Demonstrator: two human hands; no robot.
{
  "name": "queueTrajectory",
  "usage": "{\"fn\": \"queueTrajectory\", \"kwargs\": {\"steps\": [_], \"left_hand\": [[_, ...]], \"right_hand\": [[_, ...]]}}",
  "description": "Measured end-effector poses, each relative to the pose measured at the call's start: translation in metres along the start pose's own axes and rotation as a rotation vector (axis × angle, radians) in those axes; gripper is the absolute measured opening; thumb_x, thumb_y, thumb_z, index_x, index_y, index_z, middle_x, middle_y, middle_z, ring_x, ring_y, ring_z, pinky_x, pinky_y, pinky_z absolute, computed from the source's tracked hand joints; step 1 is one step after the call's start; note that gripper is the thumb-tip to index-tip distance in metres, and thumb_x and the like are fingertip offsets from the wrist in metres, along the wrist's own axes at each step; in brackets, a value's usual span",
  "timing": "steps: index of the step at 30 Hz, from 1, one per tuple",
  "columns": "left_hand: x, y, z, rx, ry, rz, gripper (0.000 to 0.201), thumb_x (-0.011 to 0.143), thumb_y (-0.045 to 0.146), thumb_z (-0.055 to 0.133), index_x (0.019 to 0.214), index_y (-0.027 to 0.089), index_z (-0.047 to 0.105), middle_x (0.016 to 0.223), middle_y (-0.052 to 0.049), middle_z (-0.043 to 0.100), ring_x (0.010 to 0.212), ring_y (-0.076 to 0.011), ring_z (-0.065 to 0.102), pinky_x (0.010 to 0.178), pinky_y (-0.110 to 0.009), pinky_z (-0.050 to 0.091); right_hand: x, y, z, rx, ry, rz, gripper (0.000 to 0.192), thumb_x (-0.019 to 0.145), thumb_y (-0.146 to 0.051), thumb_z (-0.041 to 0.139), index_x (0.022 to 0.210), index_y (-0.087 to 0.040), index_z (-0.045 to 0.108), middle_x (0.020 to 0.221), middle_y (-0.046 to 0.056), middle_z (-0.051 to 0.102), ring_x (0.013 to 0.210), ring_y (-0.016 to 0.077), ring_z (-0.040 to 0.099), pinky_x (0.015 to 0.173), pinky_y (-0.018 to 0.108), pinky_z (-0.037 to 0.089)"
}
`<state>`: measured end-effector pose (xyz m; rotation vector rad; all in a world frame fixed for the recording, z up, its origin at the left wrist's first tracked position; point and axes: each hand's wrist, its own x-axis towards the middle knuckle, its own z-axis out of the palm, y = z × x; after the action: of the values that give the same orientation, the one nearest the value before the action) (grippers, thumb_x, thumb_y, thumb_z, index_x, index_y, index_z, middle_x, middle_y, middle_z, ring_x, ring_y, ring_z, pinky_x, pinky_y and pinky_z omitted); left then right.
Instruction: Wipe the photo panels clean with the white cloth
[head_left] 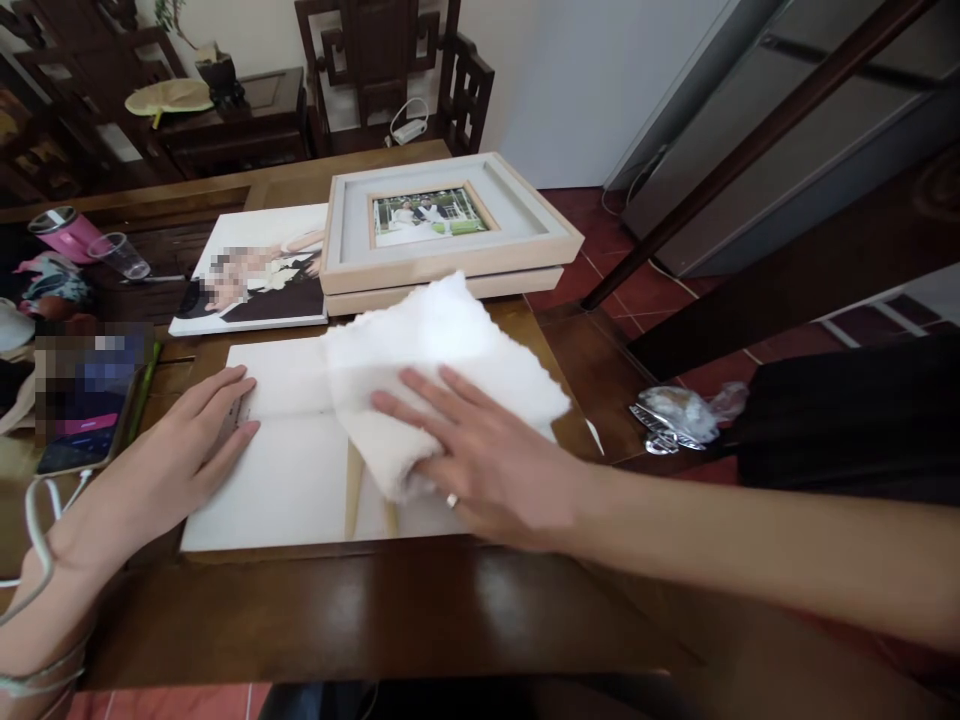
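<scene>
A white picture panel [285, 470] lies flat on the dark wooden table, with two tan tapered shapes showing near its front edge. My left hand [199, 430] rests at the panel's left edge, fingers stretched and thumb apart. Bunched over the panel's right part is a white cloth [450, 335] with a ragged edge. My right hand [480, 450], wearing a ring, presses on this cloth and grips its folded near end. The cloth hides much of the panel beneath it.
Behind the panel, a wooden photo frame [517, 215] sits on another frame, beside a photo print [262, 270]. To the left are a phone [82, 440] with a white cable, a clear plastic cup [124, 255] and a pink tumbler [60, 235]. Crumpled plastic [679, 415] lies at right.
</scene>
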<state>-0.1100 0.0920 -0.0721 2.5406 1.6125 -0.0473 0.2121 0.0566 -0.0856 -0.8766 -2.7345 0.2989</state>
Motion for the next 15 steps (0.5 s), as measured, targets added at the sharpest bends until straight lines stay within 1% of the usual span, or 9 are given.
{"fn": "queueTrajectory", "kwargs": {"steps": [2,3,5,7,9,11,13,15], "left_hand": [[0.0,0.0,0.0,-0.005,0.003,-0.006,0.062,0.096,0.054,0.027,0.142,0.014,0.037,0.153,-0.011,0.035,0.142,-0.024,0.033,0.12,-0.04,0.024],[0.0,0.0,0.0,-0.007,0.004,-0.011,0.062,0.096,0.054,0.027,0.142,0.014,0.038,0.153,-0.011,0.035,0.142,-0.024,0.034,0.12,-0.04,0.024],[0.0,0.0,0.0,-0.007,0.007,-0.014,0.062,0.096,0.054,0.028,0.141,0.014,0.039,0.152,-0.011,0.036,0.141,-0.0241,0.034,0.12,-0.04,0.025],[0.0,0.001,0.0,-0.006,0.006,-0.014,0.063,0.096,0.054,0.028,0.141,0.013,0.039,0.152,-0.012,0.036,0.142,-0.0241,0.034,0.12,-0.04,0.024],[0.0,0.001,0.0,-0.009,0.004,-0.011,0.063,0.096,0.054,0.027,0.141,0.012,0.039,0.152,-0.013,0.035,0.142,-0.0242,0.034,0.12,-0.041,0.025],[0.0,0.001,0.0,-0.009,0.002,-0.006,0.064,0.096,0.055,0.026,0.142,0.012,0.039,0.152,-0.013,0.035,0.142,-0.0245,0.034,0.119,-0.041,0.025],[0.0,0.001,0.0,0.0,-0.004,-0.004,0.065,0.096,0.055,0.025,0.142,0.011,0.038,0.153,-0.013,0.035,0.142,-0.0241,0.033,0.12,-0.04,0.024],[0.0,0.001,-0.001,0.01,-0.011,-0.007,0.065,0.096,0.055,0.025,0.143,0.011,0.037,0.153,-0.013,0.034,0.143,-0.0235,0.032,0.121,-0.039,0.022]], "right_hand": [[-0.004,-0.025,0.008,0.019,0.117,-0.089,0.006,0.074,-0.014,0.069,0.075,-0.015,0.074,0.143,0.022,0.049,0.132,0.0499,0.04,0.104,0.069,0.033],[-0.007,-0.038,0.013,0.014,0.177,-0.153,0.008,0.077,-0.017,0.067,0.072,-0.016,0.073,0.139,0.022,0.054,0.128,0.0492,0.045,0.102,0.069,0.036],[-0.012,-0.058,0.02,-0.021,0.258,-0.271,0.021,0.086,-0.023,0.059,0.07,-0.016,0.071,0.131,0.02,0.061,0.122,0.0457,0.054,0.099,0.065,0.042],[-0.015,-0.064,0.024,-0.049,0.285,-0.336,0.025,0.089,-0.023,0.053,0.077,-0.016,0.073,0.128,0.017,0.064,0.12,0.0424,0.056,0.099,0.061,0.045],[-0.011,-0.056,0.024,-0.037,0.254,-0.36,0.023,0.089,-0.024,0.053,0.089,-0.017,0.075,0.132,0.014,0.062,0.124,0.0409,0.053,0.101,0.059,0.044],[-0.002,-0.039,0.018,-0.008,0.167,-0.357,0.018,0.085,-0.025,0.06,0.094,-0.02,0.075,0.138,0.013,0.057,0.13,0.0412,0.047,0.104,0.062,0.039],[0.012,-0.02,0.009,-0.002,0.028,-0.301,0.018,0.08,-0.023,0.066,0.096,-0.021,0.075,0.145,0.013,0.05,0.135,0.0425,0.039,0.107,0.065,0.033],[0.026,-0.007,0.001,-0.025,-0.096,-0.197,0.024,0.077,-0.02,0.068,0.1,-0.019,0.074,0.151,0.015,0.042,0.139,0.0434,0.032,0.109,0.066,0.028]]}}
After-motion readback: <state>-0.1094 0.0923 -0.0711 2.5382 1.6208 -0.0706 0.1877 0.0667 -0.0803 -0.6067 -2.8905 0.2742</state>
